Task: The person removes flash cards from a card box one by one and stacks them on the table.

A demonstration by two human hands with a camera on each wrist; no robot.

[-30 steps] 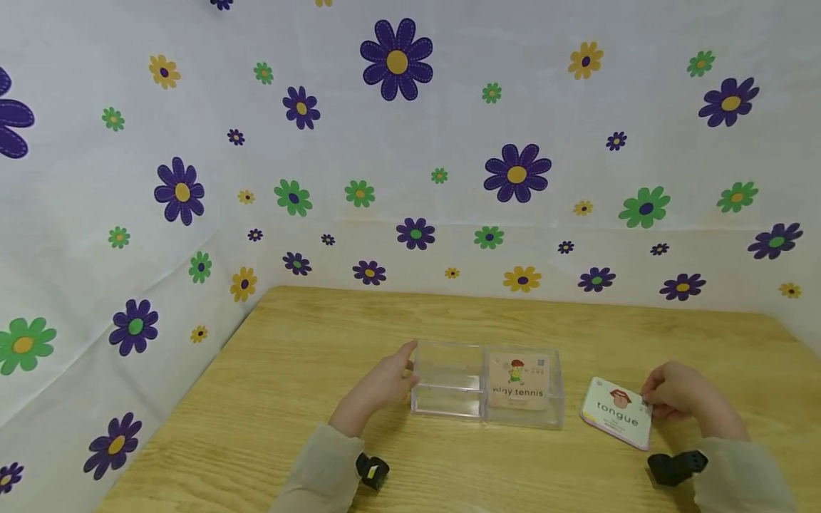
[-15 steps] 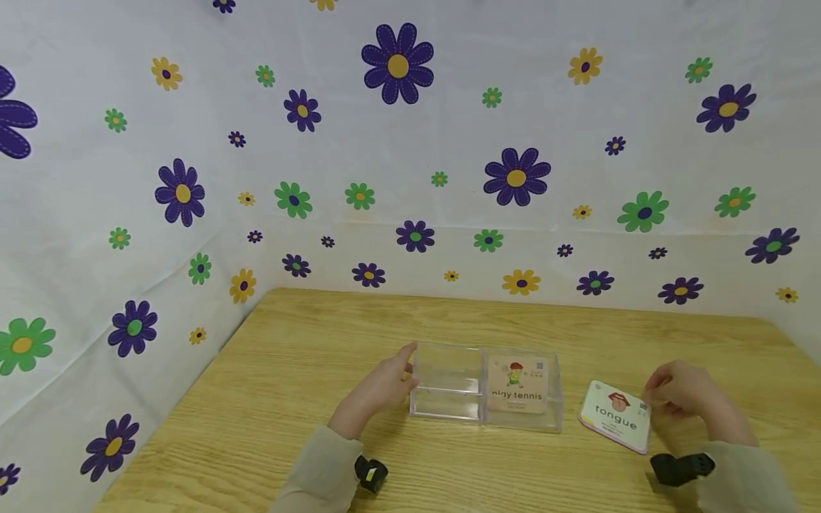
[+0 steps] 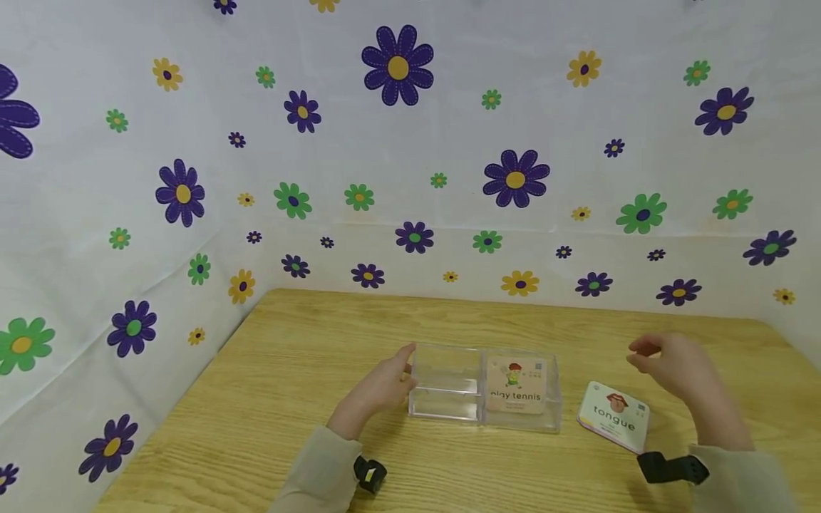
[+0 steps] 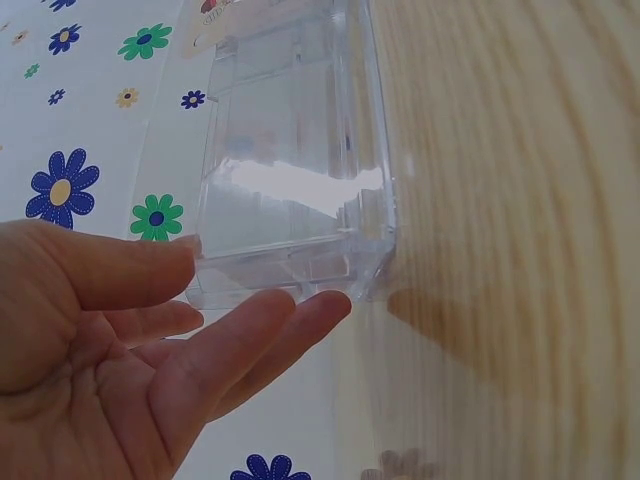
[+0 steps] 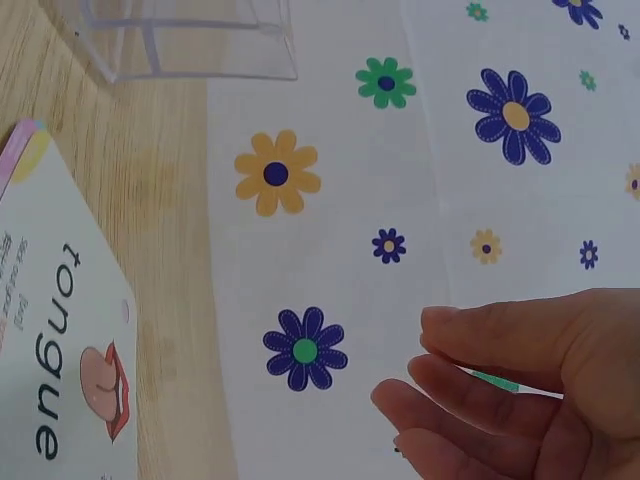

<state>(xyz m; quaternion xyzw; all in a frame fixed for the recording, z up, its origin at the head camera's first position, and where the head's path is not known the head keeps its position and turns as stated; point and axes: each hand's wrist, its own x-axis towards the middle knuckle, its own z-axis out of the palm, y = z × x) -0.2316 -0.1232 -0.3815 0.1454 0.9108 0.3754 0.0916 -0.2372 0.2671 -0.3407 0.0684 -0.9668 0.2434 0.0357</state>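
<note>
A clear plastic box with two compartments sits on the table. In its right compartment stands a "play tennis" card; only the plastic shows in the left one. My left hand is at the box's left end, with fingertips touching the end wall in the left wrist view, fingers fairly straight. To the right of the box lies a stack of cards, a "tongue" card with a mouth picture on top. Above and behind the stack my right hand hovers, its fingers loosely bent and holding nothing.
The wooden table meets a white cloth printed with purple, green and yellow flowers at the back and left. Both wrists carry black straps.
My right hand has let go of the card stack's right edge and risen up and back from it. The left hand stays at the box. The cards and the box have not visibly moved.
</note>
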